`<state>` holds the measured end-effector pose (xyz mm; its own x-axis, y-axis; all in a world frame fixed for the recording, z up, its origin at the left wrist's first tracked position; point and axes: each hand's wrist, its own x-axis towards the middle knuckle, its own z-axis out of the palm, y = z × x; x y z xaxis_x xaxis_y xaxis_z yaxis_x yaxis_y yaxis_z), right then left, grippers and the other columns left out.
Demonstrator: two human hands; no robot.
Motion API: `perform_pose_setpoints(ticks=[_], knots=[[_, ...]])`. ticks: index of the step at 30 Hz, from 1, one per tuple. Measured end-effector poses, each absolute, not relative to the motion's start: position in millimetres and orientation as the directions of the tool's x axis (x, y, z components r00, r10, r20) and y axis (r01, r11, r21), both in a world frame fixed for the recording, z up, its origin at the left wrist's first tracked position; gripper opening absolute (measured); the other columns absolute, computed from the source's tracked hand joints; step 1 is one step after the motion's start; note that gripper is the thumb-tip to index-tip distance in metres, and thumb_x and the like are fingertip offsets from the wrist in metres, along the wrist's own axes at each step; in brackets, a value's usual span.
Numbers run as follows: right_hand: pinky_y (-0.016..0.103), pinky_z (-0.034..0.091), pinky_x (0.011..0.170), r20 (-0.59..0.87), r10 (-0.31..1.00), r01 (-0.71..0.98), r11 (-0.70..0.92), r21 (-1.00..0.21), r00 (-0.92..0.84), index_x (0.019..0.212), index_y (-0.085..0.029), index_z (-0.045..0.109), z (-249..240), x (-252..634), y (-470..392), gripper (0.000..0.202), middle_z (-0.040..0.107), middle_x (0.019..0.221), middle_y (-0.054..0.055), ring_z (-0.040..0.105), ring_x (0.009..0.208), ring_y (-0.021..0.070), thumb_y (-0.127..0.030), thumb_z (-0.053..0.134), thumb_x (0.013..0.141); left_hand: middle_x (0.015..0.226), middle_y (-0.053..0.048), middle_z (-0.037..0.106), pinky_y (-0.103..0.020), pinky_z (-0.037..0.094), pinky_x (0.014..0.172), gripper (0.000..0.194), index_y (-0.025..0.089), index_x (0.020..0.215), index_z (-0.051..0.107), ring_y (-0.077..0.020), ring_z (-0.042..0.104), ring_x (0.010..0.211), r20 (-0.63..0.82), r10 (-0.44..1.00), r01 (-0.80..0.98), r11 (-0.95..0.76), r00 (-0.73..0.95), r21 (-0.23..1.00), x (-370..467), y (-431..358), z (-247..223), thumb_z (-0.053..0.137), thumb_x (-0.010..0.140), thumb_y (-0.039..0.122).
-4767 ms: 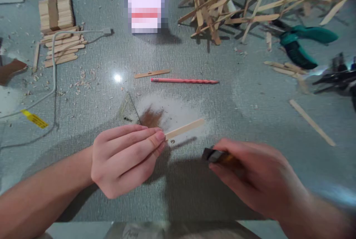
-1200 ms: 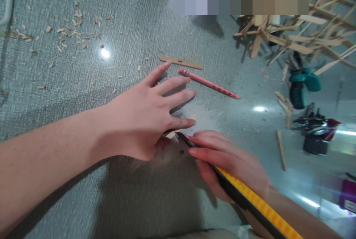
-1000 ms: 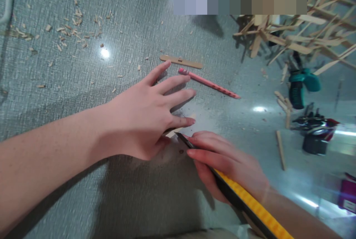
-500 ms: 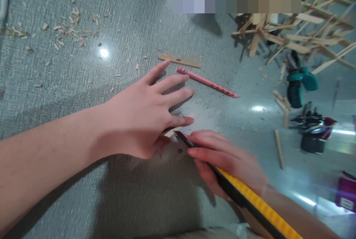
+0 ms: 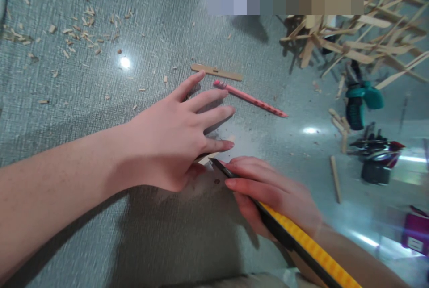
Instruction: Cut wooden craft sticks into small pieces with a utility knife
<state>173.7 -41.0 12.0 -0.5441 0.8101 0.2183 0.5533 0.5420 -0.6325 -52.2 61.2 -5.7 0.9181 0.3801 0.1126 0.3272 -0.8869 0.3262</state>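
My left hand point(image 5: 181, 127) lies palm down with its fingers spread, over a pale wooden piece point(image 5: 208, 159) that shows only in part beside the little finger. My right hand point(image 5: 268, 189) is closed around a yellow and black utility knife point(image 5: 301, 243), its blade tip touching or just over that wooden piece. Near the left fingertips lie a pink pencil point(image 5: 251, 98) and a flat wooden stick point(image 5: 221, 73) with a small dark mark. The underside of my left hand is hidden.
Wood chips point(image 5: 87, 24) are scattered at the upper left. A tangle of wooden sticks point(image 5: 355, 47) stands at the upper right. Below it are teal-handled pliers point(image 5: 357, 100), a dark holder with tools point(image 5: 375, 172), a single stick point(image 5: 335, 178) and a purple object point(image 5: 417, 232).
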Motion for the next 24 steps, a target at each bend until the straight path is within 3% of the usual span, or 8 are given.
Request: perform_pose_setpoints(ticks=[8,12,17,24], knots=[[0.034,0.061,0.07,0.127,0.822,0.57,0.488,-0.661,-0.555,0.123,-0.027,0.059,20,171,-41,0.03,0.071,0.075,0.001,0.072,0.08,0.02,-0.013,0.054,0.096,0.15,0.002,0.05,-0.061,0.013,0.126,0.05,0.043,0.137,0.06,-0.0317,0.034,0.15,0.121,0.376,0.336,-0.905,0.919,0.261,-50,61,-9,0.057,0.089,0.059],[0.032,0.059,0.07,0.074,0.824,0.561,0.445,-0.698,-0.562,0.117,-0.026,0.062,20,170,-43,0.025,0.068,0.067,-0.001,0.071,0.074,0.0183,-0.014,0.049,0.099,0.15,0.005,0.05,-0.062,0.012,0.126,0.05,0.043,0.136,0.06,-0.0338,0.03,0.152,0.109,0.377,0.339,-0.903,0.92,0.264,-49,61,-9,0.058,0.088,0.06],[0.03,0.058,0.069,0.088,0.858,0.58,0.414,-0.701,-0.507,0.11,-0.026,0.065,15,168,-49,0.021,0.068,0.073,0.0,0.07,0.079,0.0182,-0.013,0.054,0.097,0.151,0.002,0.049,-0.067,0.017,0.122,0.051,0.033,0.136,0.06,-0.0397,0.026,0.152,0.095,0.389,0.339,-0.88,0.916,0.333,-50,61,-9,0.054,0.091,0.055],[0.029,0.055,0.064,0.137,0.863,0.553,0.425,-0.717,-0.486,0.105,-0.024,0.066,16,166,-49,0.019,0.065,0.073,0.001,0.067,0.079,0.0182,-0.011,0.056,0.096,0.152,0.003,0.047,-0.067,0.017,0.122,0.049,0.03,0.136,0.059,-0.0414,0.025,0.152,0.062,0.394,0.345,-0.862,0.917,0.371,-49,62,-6,0.041,0.097,0.053]])
